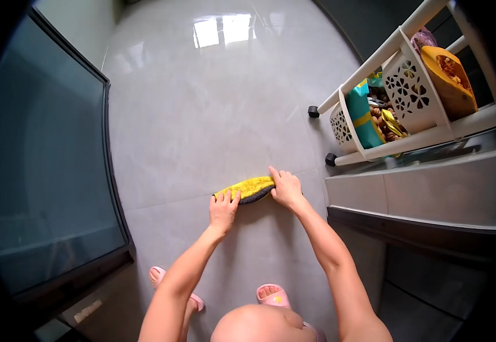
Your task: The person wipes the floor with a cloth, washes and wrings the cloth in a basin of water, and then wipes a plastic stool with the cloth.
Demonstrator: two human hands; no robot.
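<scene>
A folded cleaning cloth, fuzzy yellow on top with a dark grey underside, stretches between my two hands, low over the grey tiled floor. My left hand grips its left end, fingers on the yellow side. At the opposite end, my right hand is closed on the cloth's edge with the thumb side toward the middle. The cloth sags and bulges slightly between them. Whether its underside touches the floor I cannot tell.
On the right stands a white wheeled rack with baskets holding a cut pumpkin, walnuts and a teal bag. A dark-framed glass panel is at left. My feet in pink slippers are below.
</scene>
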